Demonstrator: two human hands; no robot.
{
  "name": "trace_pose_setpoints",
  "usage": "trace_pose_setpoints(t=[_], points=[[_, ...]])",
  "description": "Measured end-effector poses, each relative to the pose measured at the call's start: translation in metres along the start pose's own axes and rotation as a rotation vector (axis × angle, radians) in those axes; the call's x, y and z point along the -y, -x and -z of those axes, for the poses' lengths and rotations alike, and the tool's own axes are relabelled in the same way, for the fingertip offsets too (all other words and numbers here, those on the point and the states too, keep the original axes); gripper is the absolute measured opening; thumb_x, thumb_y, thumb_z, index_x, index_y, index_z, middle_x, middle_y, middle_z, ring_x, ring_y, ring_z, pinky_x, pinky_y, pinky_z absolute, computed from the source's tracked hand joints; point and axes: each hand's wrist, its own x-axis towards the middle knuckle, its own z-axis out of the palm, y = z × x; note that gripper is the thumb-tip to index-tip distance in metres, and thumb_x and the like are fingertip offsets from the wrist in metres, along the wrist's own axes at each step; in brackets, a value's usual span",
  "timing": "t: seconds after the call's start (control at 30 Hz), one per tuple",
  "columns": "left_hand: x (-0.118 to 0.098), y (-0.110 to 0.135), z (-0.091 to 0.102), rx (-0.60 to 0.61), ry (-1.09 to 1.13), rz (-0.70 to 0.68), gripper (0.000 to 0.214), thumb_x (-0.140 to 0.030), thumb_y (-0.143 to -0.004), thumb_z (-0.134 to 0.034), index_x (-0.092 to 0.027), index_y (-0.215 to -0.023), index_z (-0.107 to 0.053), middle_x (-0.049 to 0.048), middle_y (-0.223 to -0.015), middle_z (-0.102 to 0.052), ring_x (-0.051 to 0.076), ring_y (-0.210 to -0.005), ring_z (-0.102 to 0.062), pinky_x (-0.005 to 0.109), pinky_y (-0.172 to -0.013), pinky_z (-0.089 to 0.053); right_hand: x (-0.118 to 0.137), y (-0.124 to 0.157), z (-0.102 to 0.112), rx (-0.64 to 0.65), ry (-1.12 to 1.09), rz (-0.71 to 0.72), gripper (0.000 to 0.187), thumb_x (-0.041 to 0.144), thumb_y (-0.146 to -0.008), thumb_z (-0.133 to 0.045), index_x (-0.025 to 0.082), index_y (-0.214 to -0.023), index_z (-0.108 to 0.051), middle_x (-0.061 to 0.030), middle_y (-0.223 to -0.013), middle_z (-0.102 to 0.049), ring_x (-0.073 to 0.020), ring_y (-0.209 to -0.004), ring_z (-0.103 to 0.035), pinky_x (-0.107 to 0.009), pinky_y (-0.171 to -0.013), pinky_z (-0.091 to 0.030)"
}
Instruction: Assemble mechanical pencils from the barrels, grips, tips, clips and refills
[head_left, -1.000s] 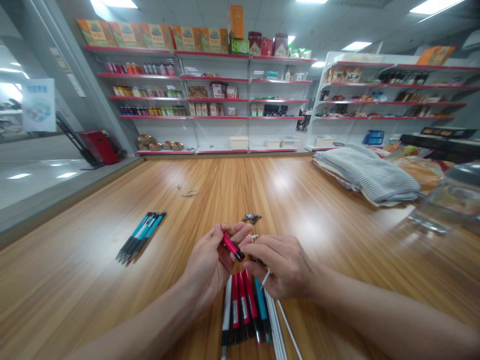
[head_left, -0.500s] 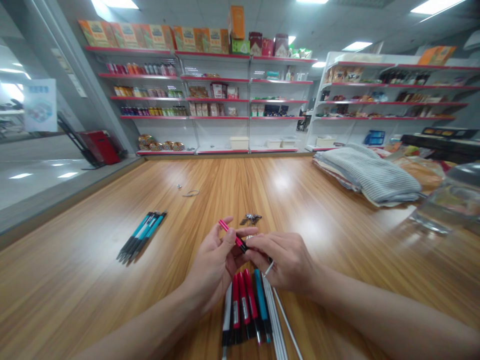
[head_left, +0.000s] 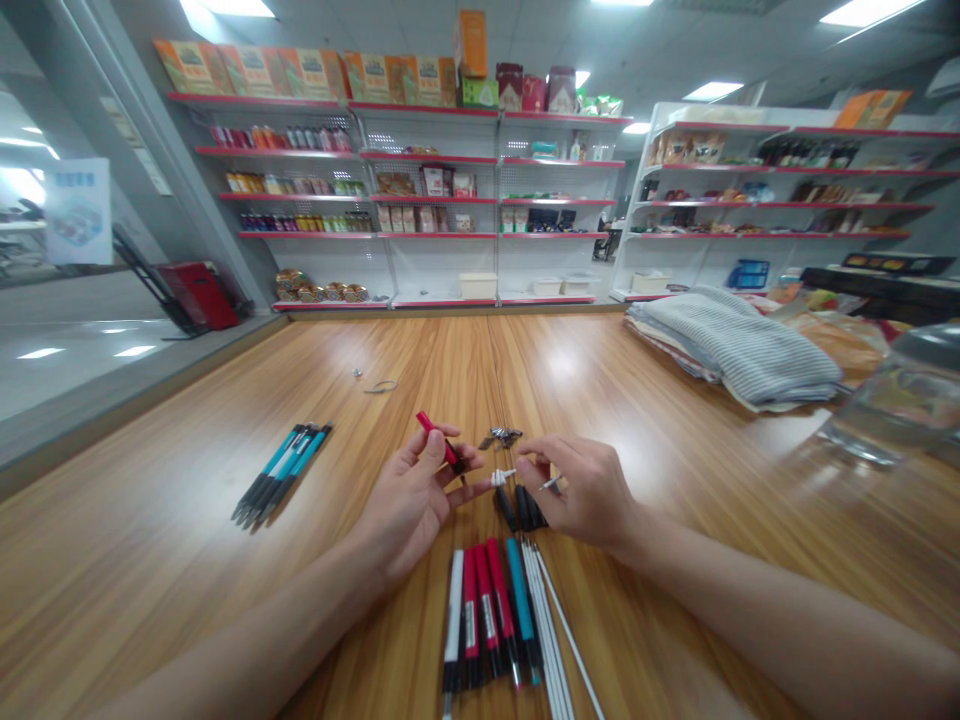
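Observation:
My left hand (head_left: 411,497) is closed on a red pen barrel (head_left: 439,441), which tilts up and away over the wooden table (head_left: 225,560). My right hand (head_left: 581,488) is curled beside it, pinching a thin white refill (head_left: 551,483) between its fingers. Small white parts (head_left: 502,476) and black pen pieces (head_left: 521,507) lie between the two hands. In front of me lies a row of red, white and blue pens (head_left: 487,620) with several white refills (head_left: 553,635) to their right. A small heap of metal springs (head_left: 502,436) sits just beyond the hands.
A bundle of blue pens (head_left: 281,473) lies to the left. Folded striped cloth (head_left: 739,350) and a clear container (head_left: 896,400) occupy the right side. A small ring and wire (head_left: 379,384) lie farther back. Store shelves (head_left: 450,200) stand behind the table.
The hands have drawn apart. My left hand raised the red barrel up and away, and my right hand pulled off to the right with the refill, uncovering the black pieces.

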Motion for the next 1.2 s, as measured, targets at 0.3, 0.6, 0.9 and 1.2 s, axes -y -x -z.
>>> trace_pose_setpoints(t=[0.3,0.6,0.9,1.2], points=[[-0.002,-0.005,0.002,-0.037,-0.114,-0.049,0.014,-0.027,-0.091,-0.054,-0.017,-0.1,-0.054,0.0047,-0.082,-0.06,0.018,-0.075,-0.063,0.04,-0.071,-0.057,-0.001,0.0,-0.002,0.024,0.003,0.012,0.01,0.021,-0.086,-0.054,0.017,-0.091,-0.062,-0.0033,-0.086,-0.069,-0.0139,-0.074,-0.063,-0.024,-0.068,-0.043],[-0.007,-0.017,0.015,-0.119,-0.045,-0.075,0.016,-0.018,-0.093,-0.048,-0.021,-0.109,-0.043,0.0127,-0.098,-0.069,0.02,-0.079,-0.07,0.034,-0.071,-0.058,0.002,0.001,-0.002,0.151,0.051,0.079,0.014,0.023,-0.089,-0.053,0.019,-0.095,-0.064,-0.0029,-0.083,-0.068,-0.0142,-0.077,-0.063,-0.024,-0.069,-0.042],[-0.011,-0.025,0.019,-0.269,0.19,0.001,0.011,-0.012,-0.092,-0.042,-0.013,-0.086,-0.052,0.017,-0.105,-0.068,0.02,-0.085,-0.07,0.03,-0.072,-0.059,0.009,-0.001,-0.003,0.179,0.077,0.124,0.015,0.024,-0.09,-0.052,0.018,-0.093,-0.066,-0.0033,-0.08,-0.066,-0.0137,-0.075,-0.06,-0.025,-0.066,-0.039],[-0.011,-0.024,0.016,-0.284,0.238,0.031,0.018,-0.011,-0.092,-0.039,-0.012,-0.079,-0.051,0.0162,-0.104,-0.069,0.02,-0.084,-0.07,0.029,-0.071,-0.059,0.021,-0.038,-0.011,0.387,0.218,0.101,0.019,0.034,-0.088,-0.056,0.022,-0.083,-0.07,-0.0029,-0.082,-0.068,-0.0148,-0.076,-0.062,-0.025,-0.062,-0.036]])
